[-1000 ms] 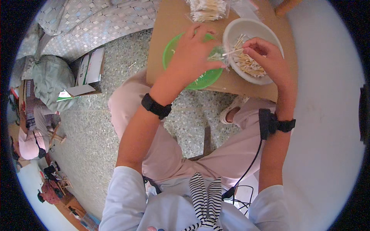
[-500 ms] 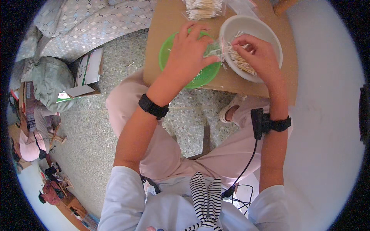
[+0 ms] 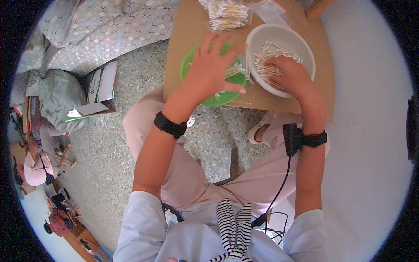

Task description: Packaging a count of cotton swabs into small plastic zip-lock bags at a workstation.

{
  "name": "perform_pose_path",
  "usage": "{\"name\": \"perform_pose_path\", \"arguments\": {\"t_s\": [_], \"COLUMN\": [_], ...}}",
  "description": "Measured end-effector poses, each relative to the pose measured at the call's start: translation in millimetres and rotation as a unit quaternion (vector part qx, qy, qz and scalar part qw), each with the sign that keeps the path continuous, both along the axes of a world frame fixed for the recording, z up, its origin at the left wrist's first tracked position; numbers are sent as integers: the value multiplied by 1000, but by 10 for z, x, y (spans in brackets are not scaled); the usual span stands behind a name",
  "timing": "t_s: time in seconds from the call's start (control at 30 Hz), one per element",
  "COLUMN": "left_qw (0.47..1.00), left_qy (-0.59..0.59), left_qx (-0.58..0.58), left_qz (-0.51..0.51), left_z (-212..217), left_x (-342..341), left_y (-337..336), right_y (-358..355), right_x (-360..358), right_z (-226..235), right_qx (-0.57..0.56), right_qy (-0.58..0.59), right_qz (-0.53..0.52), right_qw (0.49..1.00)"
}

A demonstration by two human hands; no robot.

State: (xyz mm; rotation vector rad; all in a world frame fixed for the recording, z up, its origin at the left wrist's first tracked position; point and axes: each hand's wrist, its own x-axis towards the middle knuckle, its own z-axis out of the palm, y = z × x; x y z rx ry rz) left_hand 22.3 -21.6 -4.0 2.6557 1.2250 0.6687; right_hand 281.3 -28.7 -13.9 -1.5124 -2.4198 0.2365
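Observation:
My left hand [image 3: 209, 70] hovers over a green plastic basket [image 3: 187, 65], fingers spread and holding nothing visible. White-tipped cotton swabs [image 3: 235, 70] show in the basket beside its thumb. My right hand [image 3: 289, 75] is down inside a white bowl [image 3: 310, 56], its curled fingers closed among loose wooden cotton swabs [image 3: 267, 53]; the fingertips are partly hidden. A thin clear plastic bag [image 3: 248, 63] appears edge-on between basket and bowl.
Beyond the bowls lies a pile of cotton swabs [image 3: 224, 15], with clear plastic bags [image 3: 271, 12] beside it on the brown tabletop [image 3: 262, 101]. A white wall [image 3: 366, 131] stands close on the right. An open carton [image 3: 102, 85] sits on the speckled floor. Other people are at the far left.
My left hand has opened away from the clear bag it was holding. My right hand has moved from the bag down into the swabs in the white bowl.

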Motion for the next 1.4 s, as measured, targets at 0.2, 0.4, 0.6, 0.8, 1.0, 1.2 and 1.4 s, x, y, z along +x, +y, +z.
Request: {"name": "perform_pose_path", "arguments": {"t_s": [0.2,0.4,0.6,0.8,1.0,1.2,1.4], "left_qw": [999,997,995,975,960,935,946], "left_qy": [-38,-66,-96,-212,-276,-346,-310], "left_qx": [14,12,24,64,33,24,20], "left_qz": [-25,-34,-3,-11,20,78,90], "left_z": [30,98,129,8,106,184,408], "left_x": [10,76,167,188,251,98,-65], "left_y": [-1,28,8,67,5,70,-19], "right_y": [59,128,143,12,-19,-8,-116], "right_x": [-168,-87,-141,-551,-586,-523,-818], "right_z": [154,157,294,440,360,408,429], "right_qx": [-98,36,17,-98,-108,-106,-81], "right_qy": [-39,148,210,450,528,427,381], "right_qz": [-88,-91,-114,-86,-58,-99,-69], "right_qw": [991,984,971,883,840,893,918]}}
